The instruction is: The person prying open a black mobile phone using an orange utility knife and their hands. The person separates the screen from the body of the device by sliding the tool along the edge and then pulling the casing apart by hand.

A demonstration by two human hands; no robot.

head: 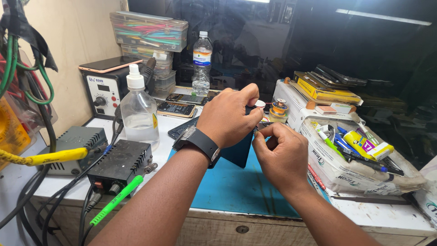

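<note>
**Two hands meet over a dark device on a cluttered repair bench**

The white workbench (387, 214) fills the lower half of the view, with a blue work mat (236, 187) laid across its middle. At about one o'clock from the hands a dark glass pane (318, 41) backs the bench. At three o'clock sits an open white bag (346, 173) stuffed with pens, tubes and tools, and behind it, toward two o'clock, a stack of flat boxes and phones (325, 89). At nine o'clock stands a clear squeeze bottle (139, 114) with a white nozzle, and below it, near eight o'clock, a black power unit (120, 164) beside a grey box (75, 146). At ten o'clock a soldering station (105, 89) carries a phone on its top. At twelve o'clock a plastic water bottle (202, 61) stands upright, with two phones (177, 107) lying flat just before it.

At the centre, the left hand (227, 116), with a black wristwatch (198, 143) on the wrist, is curled with thumb and forefinger pinched together at the top; what they pinch cannot be told. The right hand (280, 155) is closed too, fingertips drawn together on something too small to make out. Between and under both hands a dark flat device (239, 152) stands tilted on the mat, largely hidden by the left hand. A small solder spool (279, 108) sits just beyond the hands at one o'clock.
</note>
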